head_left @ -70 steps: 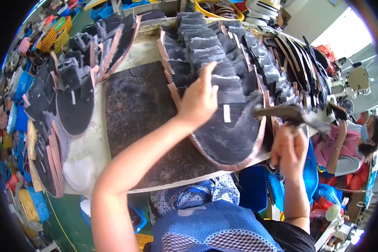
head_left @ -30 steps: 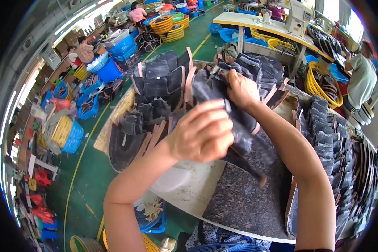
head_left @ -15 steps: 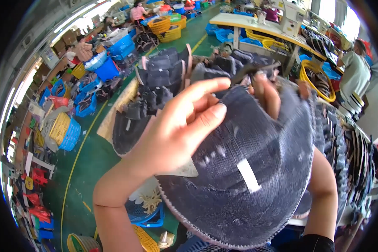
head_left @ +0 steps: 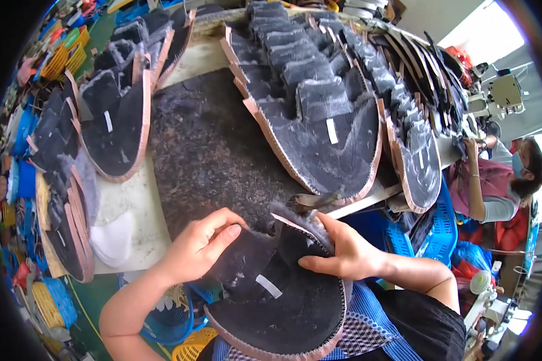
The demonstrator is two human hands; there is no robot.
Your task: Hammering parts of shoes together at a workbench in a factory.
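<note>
A dark, curved shoe upper (head_left: pixel 283 313) with a stitched pinkish rim and a white tag (head_left: pixel 268 286) hangs over my lap, its rounded end toward me. My left hand (head_left: pixel 193 248) pinches its far left edge between thumb and fingers. My right hand (head_left: pixel 352 249) is closed on the folded, fuzzy flap at the right, thumb on the inner face. Just beyond lies a dark tool-like object (head_left: pixel 319 198), too unclear to name. Behind it, a long overlapping stack of similar uppers (head_left: pixel 319 150) lies on the table.
A dark worn mat (head_left: pixel 199 150) covers part of the white tabletop (head_left: pixel 123 201). More uppers (head_left: pixel 114 129) lie at left, beside a white curved piece (head_left: pixel 113 239). Blue baskets (head_left: pixel 436 225) stand at right, near a masked person (head_left: pixel 488 177). Another blue basket (head_left: pixel 168 319) sits below my left forearm.
My view has swung down and right to the table. The upper, held up before me earlier, is now lower and nearer my lap, with both hands on its far edge.
</note>
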